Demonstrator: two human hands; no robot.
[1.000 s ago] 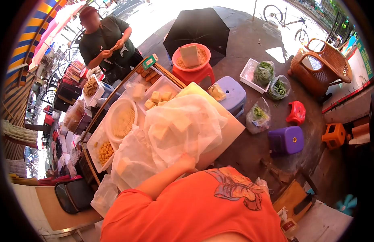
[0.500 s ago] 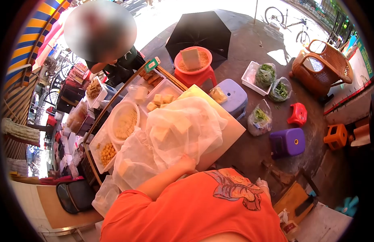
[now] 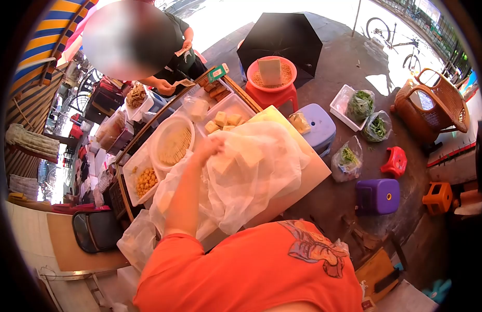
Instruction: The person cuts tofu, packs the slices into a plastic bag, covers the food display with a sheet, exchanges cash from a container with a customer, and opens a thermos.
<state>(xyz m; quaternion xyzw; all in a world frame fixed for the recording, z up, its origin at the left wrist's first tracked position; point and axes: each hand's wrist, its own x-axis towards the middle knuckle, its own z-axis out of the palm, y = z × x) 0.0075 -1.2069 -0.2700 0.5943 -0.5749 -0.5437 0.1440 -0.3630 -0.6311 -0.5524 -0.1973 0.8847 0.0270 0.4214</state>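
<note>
My left hand [image 3: 211, 147] reaches over the stall, its fingers closed on the upper left edge of a thin white cloth [image 3: 272, 171]. Pale blocks that look like tofu show faintly through this cloth. Just beyond the hand, a white tray holds fried tofu cubes [image 3: 220, 120]. To its left stands a round white tub [image 3: 157, 165] with pale strips inside. Only a sliver of my right hand [image 3: 343, 246] shows past my orange shirt, low on the right; its fingers are hidden.
Across the stall a person holds paper slips [image 3: 184, 83] in their hands. A green box [image 3: 218, 72] sits on the wooden rim. Small golden balls [image 3: 146, 180] fill a tray. Right of the stall are a lilac stool [image 3: 320, 125], a purple stool [image 3: 377, 196] and bagged greens [image 3: 361, 105].
My left hand has moved from the cloth's near edge up to its far left edge. The cloth's near edge has shifted. The person opposite now shows both hands with paper slips.
</note>
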